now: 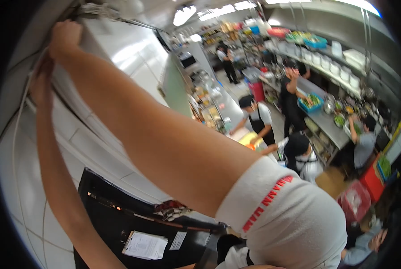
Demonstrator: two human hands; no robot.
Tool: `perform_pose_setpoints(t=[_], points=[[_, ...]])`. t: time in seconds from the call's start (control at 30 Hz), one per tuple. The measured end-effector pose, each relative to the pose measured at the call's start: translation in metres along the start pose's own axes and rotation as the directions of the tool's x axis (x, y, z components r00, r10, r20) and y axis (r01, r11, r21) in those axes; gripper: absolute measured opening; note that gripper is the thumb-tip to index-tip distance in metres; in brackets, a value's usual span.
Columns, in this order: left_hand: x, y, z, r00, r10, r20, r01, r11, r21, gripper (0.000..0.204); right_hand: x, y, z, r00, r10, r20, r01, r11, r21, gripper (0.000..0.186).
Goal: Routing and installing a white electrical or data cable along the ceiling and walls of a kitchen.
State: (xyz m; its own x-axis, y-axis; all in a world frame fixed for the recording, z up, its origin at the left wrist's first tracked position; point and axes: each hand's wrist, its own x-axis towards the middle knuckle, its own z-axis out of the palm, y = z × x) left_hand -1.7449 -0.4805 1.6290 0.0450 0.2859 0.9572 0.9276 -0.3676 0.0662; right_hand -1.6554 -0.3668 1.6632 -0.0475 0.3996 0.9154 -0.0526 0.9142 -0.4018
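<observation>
Both my arms stretch up to the upper left, toward the corner of a white tiled wall point(59, 206). My right hand point(67, 38) is closed up high, its arm crossing the view out of a white sleeve point(281, 215). Just below it, in shadow, is my left hand point(42, 83), with its fingers bunched and partly hidden. A thin white cable point(17, 130) runs up the wall past my left hand toward my right one. What lies inside the fingers of either hand is hidden.
Below my arms is a black panel point(106, 210) with a clipboard of paper point(145, 245). A white panel point(124, 49) stands beside my right forearm. To the right, several people work in a kitchen around a steel counter point(328, 125), with a blue basket of greens point(311, 104) and a red bin point(355, 200).
</observation>
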Motion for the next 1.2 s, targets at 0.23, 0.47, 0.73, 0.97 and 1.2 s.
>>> perform_pose_setpoints(t=[0.23, 0.47, 0.73, 0.97, 1.2], points=[[-0.013, 0.022, 0.028, 0.945, 0.204, -0.256, -0.063, 0.881, 0.469, 0.021, -0.028, 0.008, -0.021, 1.0, 0.015, 0.012, -0.017, 0.977, 0.213, 0.051], [-0.027, 0.054, 0.02, 0.954, 0.255, -0.155, -0.093, 0.748, 0.657, 0.019, -0.03, -0.008, -0.013, 0.999, -0.02, 0.042, 0.01, 0.979, 0.205, 0.046], [0.007, 0.03, 0.009, 0.791, 0.537, 0.294, -0.379, 0.053, 0.924, 0.02, -0.007, 0.025, 0.008, 0.962, -0.222, -0.162, 0.23, 0.972, 0.038, 0.03], [0.02, 0.035, -0.003, 0.969, 0.223, 0.102, -0.185, 0.39, 0.902, 0.033, -0.007, -0.001, -0.002, 0.998, 0.06, -0.023, -0.052, 0.966, 0.253, 0.043], [0.018, 0.03, 0.005, 0.972, 0.229, 0.056, -0.143, 0.385, 0.912, 0.042, -0.002, 0.005, -0.001, 0.995, 0.085, 0.056, -0.095, 0.969, 0.228, 0.045]])
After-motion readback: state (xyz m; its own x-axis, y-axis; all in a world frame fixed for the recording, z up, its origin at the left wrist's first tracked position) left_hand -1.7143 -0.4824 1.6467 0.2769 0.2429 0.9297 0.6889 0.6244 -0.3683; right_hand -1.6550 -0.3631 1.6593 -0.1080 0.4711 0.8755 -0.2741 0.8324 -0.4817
